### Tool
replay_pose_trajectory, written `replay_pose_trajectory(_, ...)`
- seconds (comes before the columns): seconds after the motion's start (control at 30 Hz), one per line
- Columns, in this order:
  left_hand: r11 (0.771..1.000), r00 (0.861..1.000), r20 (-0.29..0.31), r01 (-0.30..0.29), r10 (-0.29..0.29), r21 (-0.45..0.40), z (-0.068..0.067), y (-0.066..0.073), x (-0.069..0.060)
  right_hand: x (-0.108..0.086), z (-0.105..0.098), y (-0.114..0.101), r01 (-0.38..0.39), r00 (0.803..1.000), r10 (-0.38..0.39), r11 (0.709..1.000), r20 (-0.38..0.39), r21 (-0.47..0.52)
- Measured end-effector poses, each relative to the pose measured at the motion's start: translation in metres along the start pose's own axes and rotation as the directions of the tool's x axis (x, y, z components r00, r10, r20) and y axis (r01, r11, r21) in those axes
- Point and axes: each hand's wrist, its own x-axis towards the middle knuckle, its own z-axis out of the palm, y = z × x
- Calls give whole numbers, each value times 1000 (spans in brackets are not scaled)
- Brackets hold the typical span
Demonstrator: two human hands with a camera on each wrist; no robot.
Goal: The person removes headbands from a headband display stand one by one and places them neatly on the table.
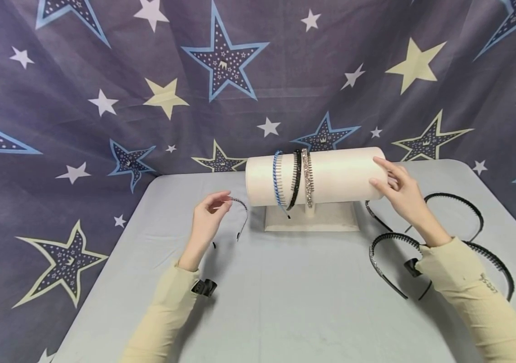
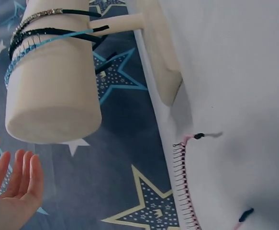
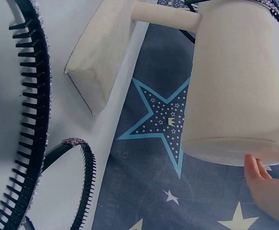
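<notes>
in the head view, the white roll [image 1: 344, 174] stands on its base [image 1: 280, 222] near the back of the worktop [image 1: 307, 302], with a blue headband [image 1: 276, 176], a black headband [image 1: 297, 176] and a silver headband [image 1: 305, 176] around it. the right hand [image 1: 405, 194] touches the roll's far right end with thumb and fingers spread, not wrapped around it. an uneven push there could swivel or tip the stand, since the touch falls well outside the base. the black headband leans toward the blue one at the bottom, so a jolt might tangle their teeth or make them slide together. the left hand [image 1: 211, 214] is loosely bent over a small headband [image 1: 246, 214] at the left; from here i cannot tell whether they touch. the right forearm passes over loose headbands [image 1: 373, 259], and a low sleeve [image 1: 450, 267] could catch their teeth and drag them.

in the left wrist view, the left hand is part-open, nothing visible in its fingers, apart from the roll's left end. the small headband is on the worktop, away from the fingertips, its teeth exposed; a careless reach could knock it over.

in the right wrist view, fingertips meet the rim of the roll's end, the rest of the hand cut off. with so little contact, smooth fabric could let them slip.
</notes>
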Motion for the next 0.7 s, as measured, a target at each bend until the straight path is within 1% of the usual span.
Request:
replay_pose_trajectory(0.03, 1000, 1000, -3, -12, 12, 21, 1, 1, -1, 0, 0, 0, -1, 1000, 1, 1000, 0, 3)
replay_pose_trajectory(0.1, 999, 999, -11, -36, 37, 32, 3, 3, -2, 0, 0, -1, -2, 1000, 2, 1000, 2, 6)
replay_pose_trajectory(0.27, 994, 994, -16, -110, 110, -3, 12, 11, -8, 0, 0, -2, -9, 1000, 9, 1000, 3, -6)
replay_pose_trajectory(0.33, 991, 992, -7, -130, 130, -15, 16, 21, -13, 0, 0, -2, -12, 1000, 12, 1000, 1, -15)
replay_pose_trajectory(0.47, 981, 982, 4, -191, 191, -23, 26, 42, -21, 0, 0, -2, -10, 1000, 10, 1000, -1, -12)
replay_pose_trajectory(0.5, 979, 979, 4, -203, 203, -20, 29, 43, -22, 0, 0, -3, -10, 1000, 10, 1000, 0, -9)
replay_pose_trajectory(0.57, 974, 974, 0, -226, 226, -19, 35, 36, -20, 0, 0, -4, -10, 1000, 10, 1000, 2, -4)
replay_pose_trajectory(0.7, 972, 972, -14, -234, 234, -16, 47, 21, -15, 0, 1, -7, -11, 1000, 11, 1000, 0, -8)
